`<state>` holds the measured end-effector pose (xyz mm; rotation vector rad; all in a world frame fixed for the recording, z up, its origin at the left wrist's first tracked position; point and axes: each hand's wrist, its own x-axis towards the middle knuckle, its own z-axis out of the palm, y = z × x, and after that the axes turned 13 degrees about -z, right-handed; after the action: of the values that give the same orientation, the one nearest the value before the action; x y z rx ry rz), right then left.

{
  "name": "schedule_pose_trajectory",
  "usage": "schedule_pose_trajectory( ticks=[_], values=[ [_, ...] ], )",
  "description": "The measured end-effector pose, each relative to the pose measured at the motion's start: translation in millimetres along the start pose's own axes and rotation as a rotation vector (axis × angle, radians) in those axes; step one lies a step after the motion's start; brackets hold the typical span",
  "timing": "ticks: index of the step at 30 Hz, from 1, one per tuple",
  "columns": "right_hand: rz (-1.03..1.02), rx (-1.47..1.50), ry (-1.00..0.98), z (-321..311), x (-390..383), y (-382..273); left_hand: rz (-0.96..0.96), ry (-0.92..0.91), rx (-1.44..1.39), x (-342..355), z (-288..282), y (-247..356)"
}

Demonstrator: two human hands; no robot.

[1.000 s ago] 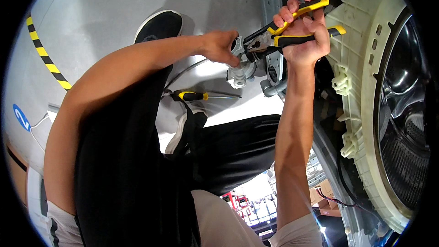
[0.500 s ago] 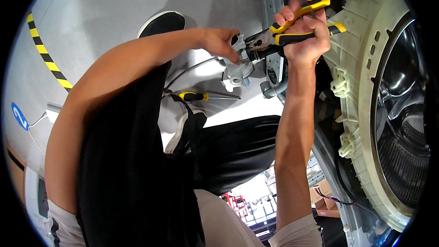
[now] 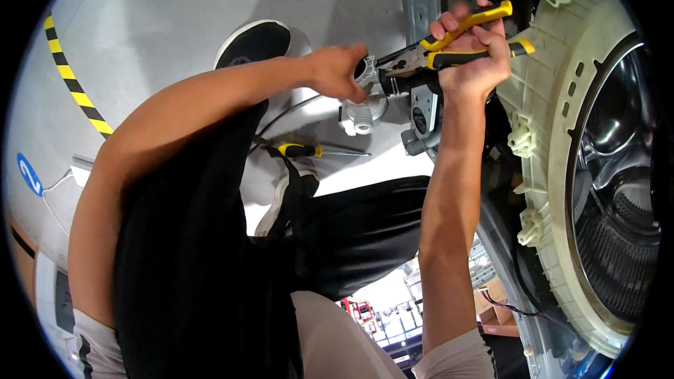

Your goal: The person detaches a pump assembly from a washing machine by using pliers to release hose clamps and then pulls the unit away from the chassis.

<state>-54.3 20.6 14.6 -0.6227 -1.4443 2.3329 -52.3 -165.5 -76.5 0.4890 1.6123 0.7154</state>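
Yellow-black pliers [image 3: 445, 61] filled the right hand [image 3: 472, 74], left hand [image 3: 339, 72] gripping the pale housing [image 3: 374, 107]; the bite, perhaps shallow, risked slipping!

1 white numeral [image 3: 29, 175] on a blue floor sign [image 3: 22, 164]; illegible print [image 3: 493, 332] on a cardboard box [image 3: 501, 315]

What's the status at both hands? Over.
Left hand holding pale plastic fitting. Right hand gripping yellow-black pliers, handles spread. Screwdriver on floor, clear of hands. Nothing visibly blocking.
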Motion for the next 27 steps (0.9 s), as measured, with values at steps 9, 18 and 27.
schedule_pose_trajectory(
  ticks=[9,18,27],
  values=[
    [0.015,0.028,-0.036,0.4,-3.4,-12.5,-0.046,-0.277,-0.262,3.7,-7.9,-10.2],
    [-0.004,-0.225,-0.145,9.2,-6.0,-15.1,-0.145,0.107,0.08,-45.5,-8.9,-44.3],
    [0.074,-0.552,-0.4,12.1,-24.7,-6.8,-0.132,0.096,-0.108,-60.2,-23.7,-51.1]
  ],
)
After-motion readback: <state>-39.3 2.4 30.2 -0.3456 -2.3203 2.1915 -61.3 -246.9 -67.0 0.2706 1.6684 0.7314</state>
